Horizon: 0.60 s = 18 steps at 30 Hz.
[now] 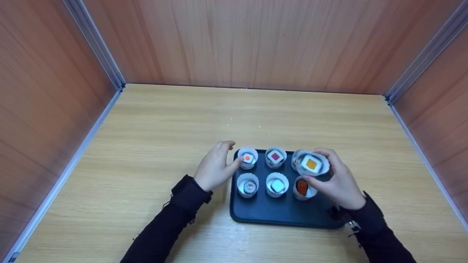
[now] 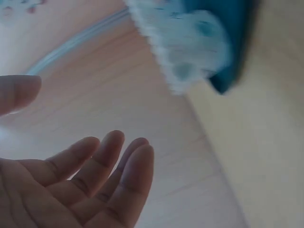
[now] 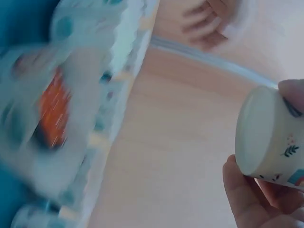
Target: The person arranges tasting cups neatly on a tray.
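My right hand [image 1: 340,179] grips a white patterned paper cup [image 3: 282,147] between thumb and fingers, raised above the right part of a dark tray [image 1: 281,213]. Inside that cup is a white square piece with an orange-yellow centre [image 1: 311,164]. Beneath it, partly hidden, is another cup [image 1: 294,160]. My left hand [image 1: 216,167] holds nothing; its fingers are loosely bent and its thumb reaches the edge of the back left cup [image 1: 248,166]. In the left wrist view the palm and fingers are bare.
Several similar cups stand in two rows on the tray: a back middle cup [image 1: 275,166], a front left cup [image 1: 248,193], a front middle cup [image 1: 277,192], and a front right cup [image 1: 310,192] holding a brownish-red piece [image 1: 302,187]. Wood-grain walls [image 1: 248,44] enclose the table [image 1: 164,124].
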Each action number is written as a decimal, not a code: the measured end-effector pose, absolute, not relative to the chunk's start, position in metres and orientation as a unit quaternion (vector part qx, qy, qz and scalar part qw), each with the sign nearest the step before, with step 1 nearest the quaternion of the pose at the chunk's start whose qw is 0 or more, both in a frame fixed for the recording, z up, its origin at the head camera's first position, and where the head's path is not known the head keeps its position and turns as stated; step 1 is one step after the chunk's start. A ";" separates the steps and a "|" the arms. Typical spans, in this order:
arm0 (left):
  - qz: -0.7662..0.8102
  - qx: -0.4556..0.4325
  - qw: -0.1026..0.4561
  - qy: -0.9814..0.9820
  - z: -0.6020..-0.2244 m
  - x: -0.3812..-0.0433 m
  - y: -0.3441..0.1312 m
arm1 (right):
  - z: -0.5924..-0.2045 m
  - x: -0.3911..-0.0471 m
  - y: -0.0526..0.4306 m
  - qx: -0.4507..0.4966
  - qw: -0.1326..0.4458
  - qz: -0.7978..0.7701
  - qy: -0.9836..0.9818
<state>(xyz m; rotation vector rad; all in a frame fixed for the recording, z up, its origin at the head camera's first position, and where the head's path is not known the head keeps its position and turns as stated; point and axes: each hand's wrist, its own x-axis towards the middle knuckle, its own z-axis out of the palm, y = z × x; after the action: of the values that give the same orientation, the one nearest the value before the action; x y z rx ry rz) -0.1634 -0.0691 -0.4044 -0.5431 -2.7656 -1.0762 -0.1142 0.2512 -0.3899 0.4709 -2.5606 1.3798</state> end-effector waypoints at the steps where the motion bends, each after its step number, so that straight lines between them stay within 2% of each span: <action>1: -0.350 -0.169 0.046 -0.920 -0.409 -0.165 -0.071 | -0.390 -0.113 0.257 0.151 0.098 0.456 -0.872; 9: -0.300 -0.141 -0.082 -0.940 -0.432 -0.172 -0.074 | -0.398 -0.106 0.294 0.113 0.087 0.409 -0.901; 14: -0.264 -0.161 -0.095 -0.946 -0.439 -0.176 -0.070 | -0.411 -0.107 0.308 0.104 0.061 0.385 -0.915; 18: -0.259 -0.171 -0.096 -0.946 -0.443 -0.179 -0.069 | -0.421 -0.109 0.314 0.091 0.012 0.362 -0.928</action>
<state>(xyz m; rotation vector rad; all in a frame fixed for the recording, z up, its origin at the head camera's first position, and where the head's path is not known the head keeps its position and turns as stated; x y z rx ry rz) -0.1786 -0.0694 -0.4430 -0.5721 -3.1674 -0.8684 -0.1094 0.3141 -0.4207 0.2833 -2.8913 1.1296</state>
